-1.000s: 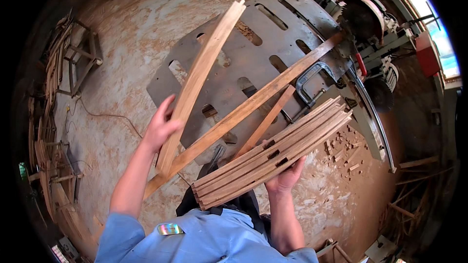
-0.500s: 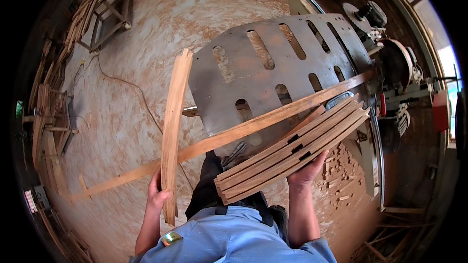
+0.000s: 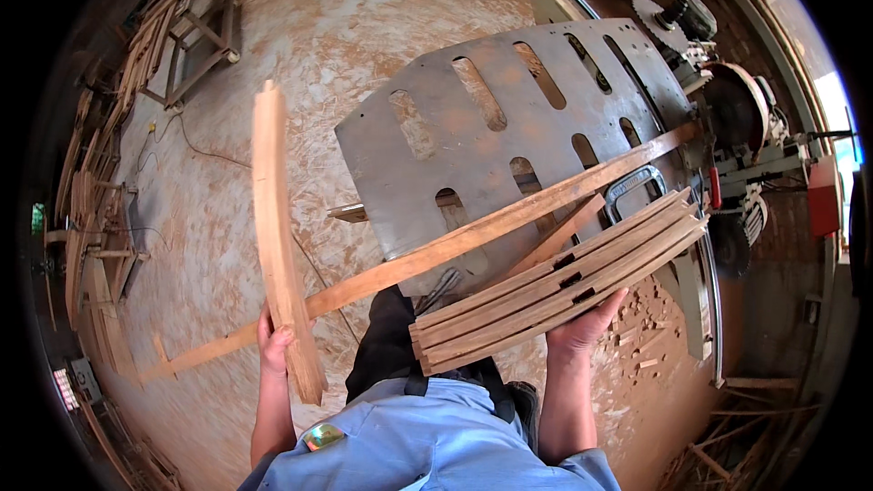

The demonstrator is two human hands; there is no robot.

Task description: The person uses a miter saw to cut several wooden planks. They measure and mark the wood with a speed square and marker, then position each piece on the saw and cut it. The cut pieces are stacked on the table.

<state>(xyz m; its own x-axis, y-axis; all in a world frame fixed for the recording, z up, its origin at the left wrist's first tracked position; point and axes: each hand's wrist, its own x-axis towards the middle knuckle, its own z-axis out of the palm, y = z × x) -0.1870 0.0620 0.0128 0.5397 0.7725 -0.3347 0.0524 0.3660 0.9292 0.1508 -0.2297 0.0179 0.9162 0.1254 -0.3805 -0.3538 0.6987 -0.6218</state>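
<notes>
My left hand (image 3: 275, 342) is closed around the lower part of an upright wooden rail (image 3: 275, 200), pale brown with a narrowed tenon at its far end. On the right, my right hand (image 3: 583, 327) grips a stack of curved wooden slats (image 3: 546, 295) from its near side, thumb along the edge. Three dark mortise slots line up across the stack's middle. The fingers of that hand are hidden beneath the wood. Behind both loads, a long wooden bar (image 3: 482, 229) runs slantwise across a grey metal machine table (image 3: 427, 191) with several oblong slots.
Saw blades and motors (image 3: 727, 109) stand at the right end of the table. A metal clamp (image 3: 637, 189) lies near the stack's far end. Wood offcuts (image 3: 646, 341) litter the floor at right. Racks of timber (image 3: 173, 55) line the left side.
My left hand has swung its rail left, away from the table, turning it slightly. My right hand and the stack have shifted a little to the right.
</notes>
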